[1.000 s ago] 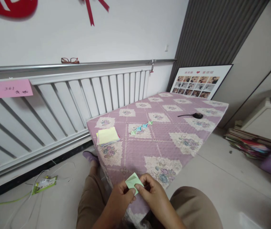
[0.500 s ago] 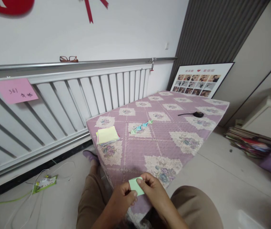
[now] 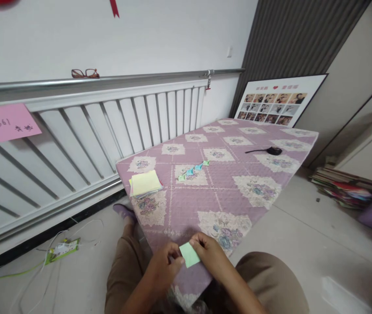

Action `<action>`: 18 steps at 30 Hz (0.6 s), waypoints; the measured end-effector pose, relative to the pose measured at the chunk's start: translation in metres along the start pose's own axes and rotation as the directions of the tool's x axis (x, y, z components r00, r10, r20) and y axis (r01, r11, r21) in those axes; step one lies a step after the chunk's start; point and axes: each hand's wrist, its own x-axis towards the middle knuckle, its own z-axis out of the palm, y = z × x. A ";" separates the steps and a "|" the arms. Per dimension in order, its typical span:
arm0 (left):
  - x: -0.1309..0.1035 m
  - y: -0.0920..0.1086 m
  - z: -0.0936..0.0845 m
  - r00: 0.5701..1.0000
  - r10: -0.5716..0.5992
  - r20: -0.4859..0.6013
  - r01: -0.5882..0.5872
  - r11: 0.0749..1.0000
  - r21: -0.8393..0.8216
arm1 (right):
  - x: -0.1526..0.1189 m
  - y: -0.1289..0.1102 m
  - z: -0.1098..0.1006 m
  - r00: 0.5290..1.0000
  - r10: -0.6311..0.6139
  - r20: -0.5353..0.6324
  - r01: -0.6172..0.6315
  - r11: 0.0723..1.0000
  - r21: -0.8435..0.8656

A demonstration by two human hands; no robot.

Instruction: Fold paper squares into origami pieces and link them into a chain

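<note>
A small light-green paper square [image 3: 189, 255] is pinched at its upper right corner by my right hand [image 3: 208, 253]. My left hand [image 3: 166, 265] is beside the square's left edge, thumb and forefinger parted; whether the thumb tip touches the paper is hard to tell. Farther up the cloth lies a slanting row of small folded paper pieces [image 3: 190, 172], green at both ends and blue between. To their left sits a stack of coloured paper sheets [image 3: 145, 182], pale yellow on top.
A purple floral cloth [image 3: 202, 203] covers the table. A black long-handled object [image 3: 273, 150] lies at its right side. The white radiator [image 3: 127, 126] runs along the left, with glasses [image 3: 86, 73] on the pipe above. A power strip [image 3: 62, 250] lies on the floor.
My left fingers have loosened from the green square and drawn back to its left. The right hand keeps hold of the square, which has turned slightly. The view has shifted a little.
</note>
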 end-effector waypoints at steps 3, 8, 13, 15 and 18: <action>0.008 0.001 -0.005 0.991 0.051 -0.127 -0.035 0.992 0.123 | 0.005 0.004 -0.001 0.998 -0.044 0.038 0.048 0.993 -0.106; 0.025 0.009 0.002 0.991 0.130 -0.041 -0.113 0.951 0.288 | 0.015 0.008 0.003 0.995 -0.077 0.061 0.087 0.977 -0.195; 0.036 0.007 0.012 0.995 0.096 0.000 -0.087 0.903 0.422 | 0.023 0.013 0.007 0.994 -0.108 0.017 0.108 0.944 -0.313; 0.038 0.007 0.013 0.997 0.081 -0.001 -0.071 0.876 0.477 | 0.023 0.017 0.008 0.992 -0.122 -0.018 0.108 0.930 -0.352; 0.037 0.007 0.014 0.996 0.088 -0.023 -0.060 0.825 0.562 | 0.021 0.024 0.010 0.979 -0.195 -0.059 0.146 0.874 -0.464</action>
